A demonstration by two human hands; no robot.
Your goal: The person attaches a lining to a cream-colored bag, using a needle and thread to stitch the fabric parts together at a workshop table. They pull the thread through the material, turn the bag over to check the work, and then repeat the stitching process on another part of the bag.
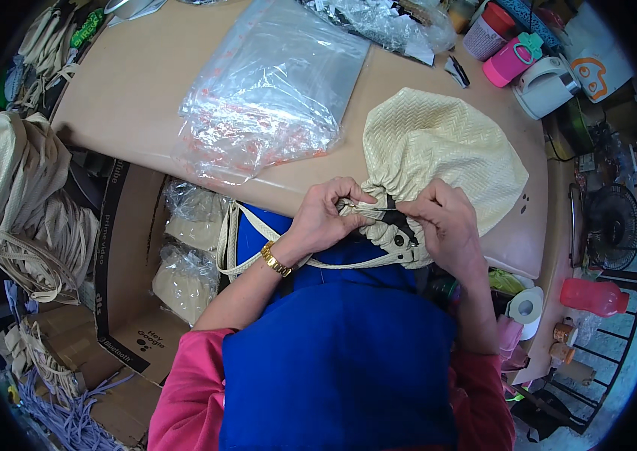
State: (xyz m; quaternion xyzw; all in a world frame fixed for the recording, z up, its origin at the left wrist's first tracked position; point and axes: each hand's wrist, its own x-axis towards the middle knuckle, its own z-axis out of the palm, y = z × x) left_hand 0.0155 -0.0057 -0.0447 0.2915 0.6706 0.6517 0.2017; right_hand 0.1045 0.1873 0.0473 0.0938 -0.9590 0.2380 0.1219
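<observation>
A cream woven-textured handbag point(442, 150) lies at the table's near edge, its gathered mouth toward me and its body spread out to the right. My left hand point(329, 214) pinches the gathered edge of the bag's opening. Close beside it, my right hand point(446, 222) has its fingers closed at a black strip point(393, 214) on the mouth; whether they grip the strip or the cream fabric I cannot tell. The bag's thin cream strap point(258, 225) loops down to the left, across my blue apron point(333, 361).
Clear plastic bags point(281, 90) lie on the tan table point(130, 83). At the back right stand a pink bottle point(510, 64) and a white kettle point(546, 86). An open cardboard box point(130, 248) with wrapped cream items is at left, beside piled cream bags point(25, 188).
</observation>
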